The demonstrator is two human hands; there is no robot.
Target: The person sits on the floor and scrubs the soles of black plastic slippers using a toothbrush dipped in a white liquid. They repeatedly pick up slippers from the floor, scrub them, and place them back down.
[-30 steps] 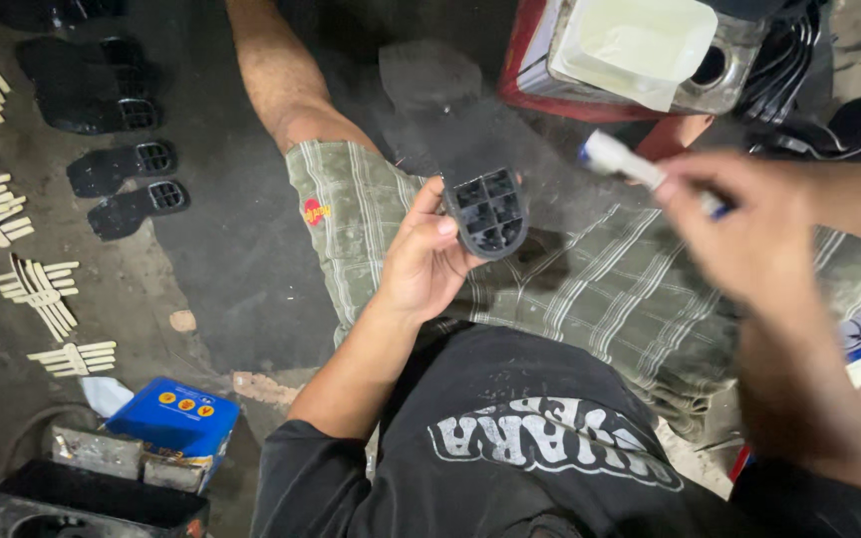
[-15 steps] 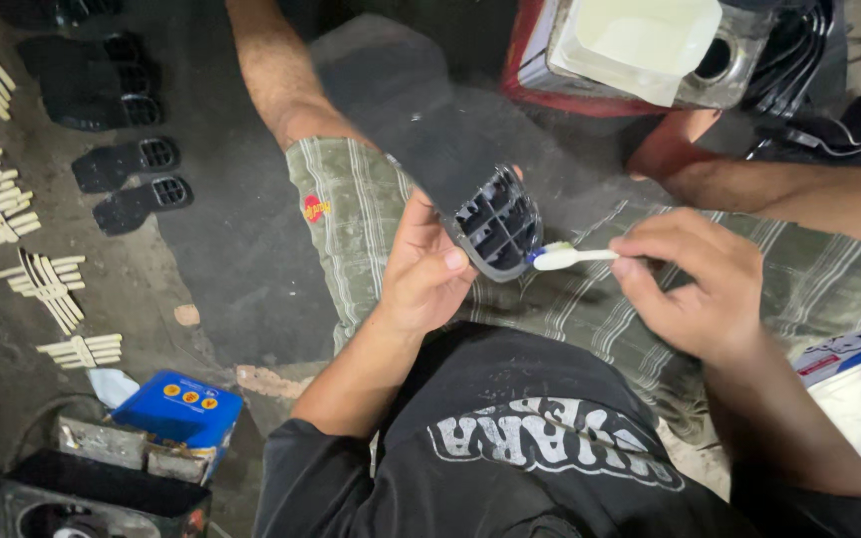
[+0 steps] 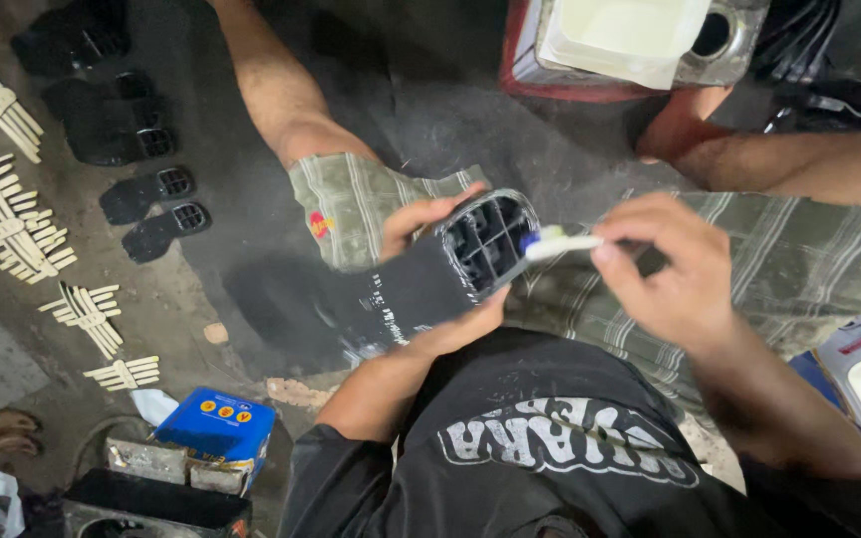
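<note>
We see a person sitting on the ground, looking down at their own two hands. The left hand (image 3: 429, 269) is closed around a black shoe sole (image 3: 421, 284), with the thumb on top and the fingers underneath. The sole is held up above the lap, over the checked shorts (image 3: 769, 269). Its heel end has a grid of little square holes, and that end points toward the right hand (image 3: 672, 269).

The right hand pinches a small white brush (image 3: 550, 244) between its thumb and fingers. The tip of the brush touches the grid of holes in the sole. There is a bit of blue near the brush tip.

On the dark floor to the left lie more black soles (image 3: 146, 194), some in pairs. Beside them are bundles of pale straps (image 3: 12, 229), laid out in rows. Near the bottom left is a small blue box (image 3: 216, 428) with yellow dots on it. At the top sits a metal can (image 3: 729, 40) with a white lid (image 3: 625, 35) resting on it, in a red tray (image 3: 512, 60). The person wears a black shirt (image 3: 550, 438) with white letters.
</note>
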